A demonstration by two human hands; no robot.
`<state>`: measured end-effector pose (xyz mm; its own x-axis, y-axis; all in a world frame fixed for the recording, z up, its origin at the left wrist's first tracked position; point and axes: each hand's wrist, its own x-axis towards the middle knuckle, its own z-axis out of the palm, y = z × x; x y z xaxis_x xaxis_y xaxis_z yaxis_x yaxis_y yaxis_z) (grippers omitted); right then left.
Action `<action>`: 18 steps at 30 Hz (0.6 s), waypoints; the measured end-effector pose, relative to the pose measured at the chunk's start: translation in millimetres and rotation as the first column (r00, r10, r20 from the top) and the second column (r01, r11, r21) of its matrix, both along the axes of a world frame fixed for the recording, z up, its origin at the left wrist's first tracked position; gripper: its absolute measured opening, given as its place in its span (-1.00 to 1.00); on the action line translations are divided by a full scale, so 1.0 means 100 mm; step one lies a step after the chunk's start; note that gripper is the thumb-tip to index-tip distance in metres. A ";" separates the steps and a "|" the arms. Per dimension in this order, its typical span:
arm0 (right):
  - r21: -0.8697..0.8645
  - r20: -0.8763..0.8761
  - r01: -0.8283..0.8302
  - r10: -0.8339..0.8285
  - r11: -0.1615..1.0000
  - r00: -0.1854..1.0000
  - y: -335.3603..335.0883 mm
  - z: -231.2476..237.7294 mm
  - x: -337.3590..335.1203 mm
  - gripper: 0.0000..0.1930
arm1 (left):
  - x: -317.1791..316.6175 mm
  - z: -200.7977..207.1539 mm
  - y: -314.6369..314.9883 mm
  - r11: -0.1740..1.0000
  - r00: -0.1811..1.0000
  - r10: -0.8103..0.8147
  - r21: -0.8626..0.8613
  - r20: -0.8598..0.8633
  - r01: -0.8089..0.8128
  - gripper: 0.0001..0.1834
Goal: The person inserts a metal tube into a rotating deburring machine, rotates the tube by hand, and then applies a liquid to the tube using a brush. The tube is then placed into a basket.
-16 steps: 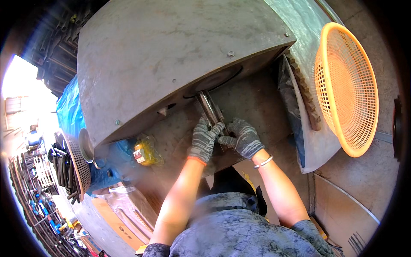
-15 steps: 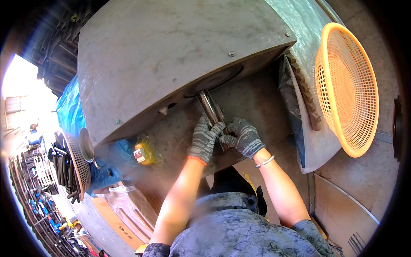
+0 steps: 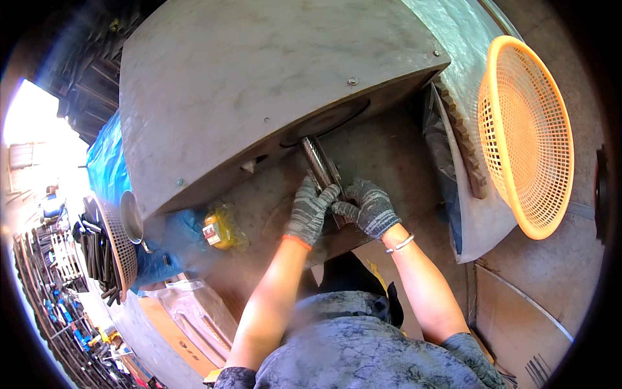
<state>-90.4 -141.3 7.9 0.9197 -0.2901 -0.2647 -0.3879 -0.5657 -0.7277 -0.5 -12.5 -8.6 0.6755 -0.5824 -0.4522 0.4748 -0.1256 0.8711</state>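
A shiny, dark metal tube [image 3: 315, 157] runs from the dark round opening under a large grey metal housing [image 3: 259, 58] toward me. My left hand [image 3: 313, 207], in a grey striped knit glove, is closed round the tube's near end from the left. From the right, my right hand [image 3: 368, 207], in a matching glove, grips the same end with its thumb across toward the left fingers. Beside the tube lies a narrow metal strip or rest, partly covered by my gloves. The tube's very end is hidden between my hands.
An orange plastic basket [image 3: 491, 129] stands at right, beside plastic sheeting. On the left lie a yellow plastic-wrapped bundle [image 3: 224, 231], blue sheeting [image 3: 109, 159] and a basket [image 3: 118, 243] of black rods. A conical metal tip [image 3: 249, 166] sticks out under the housing.
Almost nothing differs. Both hands stay on the tube's near end, and the whole view has shifted very slightly.
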 end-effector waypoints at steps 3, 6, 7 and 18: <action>-0.147 -0.113 0.000 -0.017 0.989 0.993 0.07 0.10 0.04 -0.58 | -0.02 0.00 -0.01 1.000 1.000 -0.004 0.029 0.031 0.003 -0.62; 0.007 0.009 0.012 -0.012 1.000 1.000 -0.01 0.06 -0.05 -0.58 | -0.02 -0.05 -0.01 1.000 1.000 -0.011 0.006 -0.006 0.011 -0.61; 0.012 0.006 0.022 -0.022 1.000 1.000 0.00 0.03 -0.05 -0.58 | -0.03 -0.07 0.00 1.000 0.999 0.008 -0.023 -0.036 -0.009 -0.61; 0.120 -0.007 0.187 -0.188 0.975 0.982 0.08 -0.13 -0.07 -0.65 | -0.01 0.03 -0.01 1.000 1.000 0.001 -0.013 0.016 -0.001 -0.62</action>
